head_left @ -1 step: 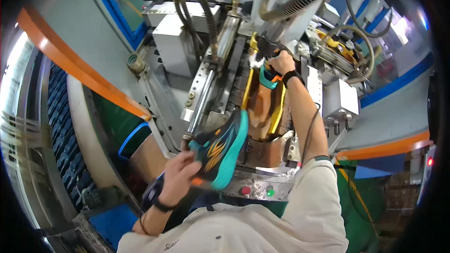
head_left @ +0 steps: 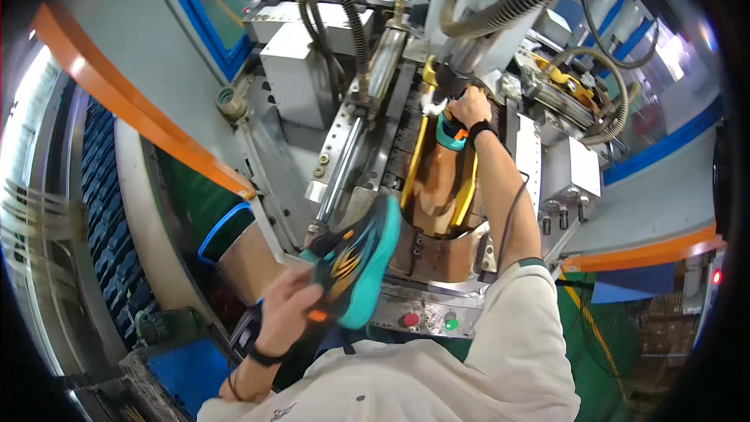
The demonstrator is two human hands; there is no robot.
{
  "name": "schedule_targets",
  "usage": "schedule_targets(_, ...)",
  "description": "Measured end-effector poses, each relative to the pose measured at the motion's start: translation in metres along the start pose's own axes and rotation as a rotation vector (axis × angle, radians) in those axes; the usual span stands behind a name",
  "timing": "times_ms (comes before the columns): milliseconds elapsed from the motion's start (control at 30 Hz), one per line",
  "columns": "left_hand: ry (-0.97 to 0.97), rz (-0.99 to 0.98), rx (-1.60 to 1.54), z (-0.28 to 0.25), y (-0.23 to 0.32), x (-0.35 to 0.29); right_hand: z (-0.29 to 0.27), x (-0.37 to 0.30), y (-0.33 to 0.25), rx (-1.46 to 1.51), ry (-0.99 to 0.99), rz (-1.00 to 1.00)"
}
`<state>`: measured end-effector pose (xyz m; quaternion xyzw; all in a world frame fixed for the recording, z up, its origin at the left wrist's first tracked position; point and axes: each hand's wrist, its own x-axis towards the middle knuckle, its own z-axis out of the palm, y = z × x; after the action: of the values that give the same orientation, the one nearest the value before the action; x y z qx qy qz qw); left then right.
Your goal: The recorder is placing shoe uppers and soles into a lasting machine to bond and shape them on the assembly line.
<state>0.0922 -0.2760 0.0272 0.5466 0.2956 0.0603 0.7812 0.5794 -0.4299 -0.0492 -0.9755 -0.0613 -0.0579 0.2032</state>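
Note:
My left hand (head_left: 286, 309) grips a black shoe (head_left: 344, 262) with orange-yellow streaks. Its thick teal sole (head_left: 375, 266) is turned toward the right. My right hand (head_left: 472, 107) reaches into the machine, its fingers closed at a second shoe (head_left: 451, 134), of which a teal and orange end shows. That shoe lies at the far end of a brown padded trough (head_left: 435, 187), just below a dark press head (head_left: 455, 78). My fingers and the press head hide the rest of it.
Yellow strips (head_left: 466, 197) line the trough, and a curved metal wall (head_left: 441, 258) closes its near end. A chrome cylinder (head_left: 344, 156) stands to the left. A red button (head_left: 410, 320) and a green button (head_left: 451, 324) sit on the front panel. Ribbed hoses (head_left: 500, 12) hang above.
The shoe in my left hand has moved a little to the left, away from the trough, and its sole has tilted slightly. My right hand stays at the second shoe.

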Motion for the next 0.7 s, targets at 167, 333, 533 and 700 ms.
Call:
schedule_targets(167,0.425,0.165,-0.135,-0.06,-0.022,-0.098,0.026,-0.027,-0.017,0.027,0.031,0.007)
schedule_targets(333,0.637,0.224,-0.314,-0.06,-0.063,-0.135,0.046,-0.04,0.018,0.018,0.06,0.009)
schedule_targets(533,0.9,0.246,-0.354,-0.041,-0.089,-0.162,0.083,-0.027,-0.02,-0.062,0.034,0.058)
schedule_targets(700,0.743,0.178,-0.383,-0.03,-0.103,-0.171,0.037,0.003,0.065,0.05,0.046,-0.446)
